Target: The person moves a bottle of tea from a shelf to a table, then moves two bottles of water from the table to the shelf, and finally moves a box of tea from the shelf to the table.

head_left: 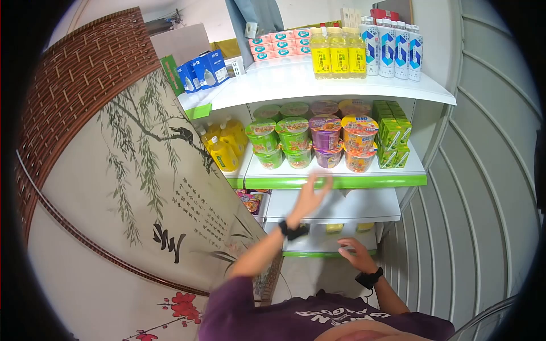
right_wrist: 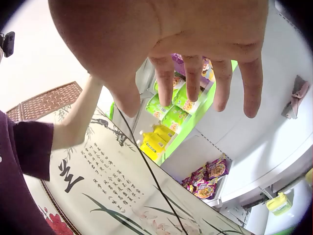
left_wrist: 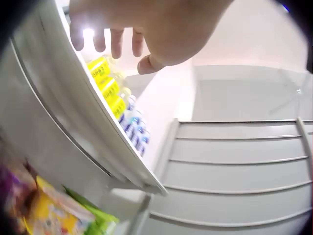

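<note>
In the head view the left hand (head_left: 310,199) is held out in front of the green-edged shelf (head_left: 335,182), its fingers apart and slightly blurred, holding nothing. Behind it stand stacked instant noodle cups: green (head_left: 293,133), purple (head_left: 326,132) and orange (head_left: 359,134). Lower and to the right is the right hand (head_left: 357,256), fingers loosely bent, nothing in it. The left wrist view shows the left hand (left_wrist: 146,29) with fingers spread near a shelf edge. Across the top of the right wrist view, the right hand (right_wrist: 171,39) has its fingers extended, touching nothing visible.
Yellow drink bottles (head_left: 339,54), white-and-blue bottles (head_left: 393,50) and tissue packs (head_left: 280,45) stand on the top shelf. Green cartons (head_left: 392,136) are right of the cups. A painted screen (head_left: 148,170) borders the left, a ribbed grey wall (head_left: 472,170) the right.
</note>
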{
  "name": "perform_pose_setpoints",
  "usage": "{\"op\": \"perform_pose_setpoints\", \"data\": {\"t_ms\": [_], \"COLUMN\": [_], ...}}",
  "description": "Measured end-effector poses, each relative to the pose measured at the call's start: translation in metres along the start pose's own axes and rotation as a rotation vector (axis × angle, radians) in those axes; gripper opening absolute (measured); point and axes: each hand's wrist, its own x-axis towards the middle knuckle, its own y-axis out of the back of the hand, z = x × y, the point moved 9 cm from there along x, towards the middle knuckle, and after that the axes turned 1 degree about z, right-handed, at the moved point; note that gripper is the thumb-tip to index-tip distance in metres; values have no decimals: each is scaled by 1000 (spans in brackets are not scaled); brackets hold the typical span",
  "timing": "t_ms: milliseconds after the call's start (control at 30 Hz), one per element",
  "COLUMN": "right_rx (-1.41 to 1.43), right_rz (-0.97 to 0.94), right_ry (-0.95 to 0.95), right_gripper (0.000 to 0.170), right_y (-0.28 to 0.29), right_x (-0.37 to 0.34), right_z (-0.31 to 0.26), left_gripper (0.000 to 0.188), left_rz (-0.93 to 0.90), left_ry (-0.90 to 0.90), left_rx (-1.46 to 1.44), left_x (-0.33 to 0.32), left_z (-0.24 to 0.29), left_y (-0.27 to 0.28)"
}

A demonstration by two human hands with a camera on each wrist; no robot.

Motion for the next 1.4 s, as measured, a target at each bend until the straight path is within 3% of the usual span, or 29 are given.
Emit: {"op": "perform_pose_setpoints", "data": {"t_ms": [33, 67, 100, 133, 233, 300, 400, 500, 633, 767, 900, 933, 1000, 1033, 1067, 1100, 1300, 1333, 1400], "right_rx": [32, 61, 88, 120, 222, 284, 293, 240, 154, 150, 138, 109, 193, 198, 127, 133, 77, 77, 76], "right_rz": [-3, -6, -9, -42, -183, -322, -555, -683, -841, -1021, -1250, -1311, -1445, -1494, -1519, -1516, -1617, -1664, -1715], "right_ry": [-21, -41, -59, -75, -93, -71, -41, 54, 186, 224, 76, 67, 23, -8, -35, 74, 158, 138, 173], "right_gripper": [34, 32, 31, 31, 28, 25, 26, 25, 19, 21, 25, 25, 21, 18, 15, 13, 17, 18, 19], "right_y": [-6, -12, -18, -27, -69, -101, -153, -195, -237, -265, -290, -296, -304, -308, -309, -320, -354, -342, -375], "right_x": [-1, -2, -3, -6, -10, -20, -27, -31, -36, -67, -111, -125, -153, -166, -177, -186, -235, -270, -300], "right_z": [4, 7, 11, 18, 35, 35, 35, 9, -26, -34, 7, 20, 18, 18, 4, 0, -22, -31, -46], "left_gripper": [21, 22, 20, 22, 25, 23, 21, 21, 21, 17, 25, 28, 30, 31, 30, 31, 24, 23, 22], "left_rz": [-128, -195, -238, -278, -123, -35, -2, 68, 364, 511, 681, 601, 729, 714, 810, 852, 1225, 1281, 1337], "left_ry": [45, 326, 318, 485, 744, 803, 755, 850, 854, 952, 1067, 1124, 994, 1152, 1103, 1162, 992, 980, 952], "left_rx": [-63, -156, -178, -232, -375, -419, -179, -156, -87, 3, 172, 351, 414, 393, 373, 334, 323, 294, 320], "left_x": [-54, -112, -170, -217, -328, -356, -368, -395, -439, -495, -528, -535, -556, -582, -577, -581, -629, -645, -680], "left_z": [-31, -58, -83, -93, -103, -83, -56, -45, -24, -5, 42, 57, 82, 80, 106, 123, 174, 201, 209], "left_y": [-21, -39, -49, -54, -41, -18, 15, 35, 61, 58, 44, 42, 32, 22, 26, 31, 21, 2, 22]}}
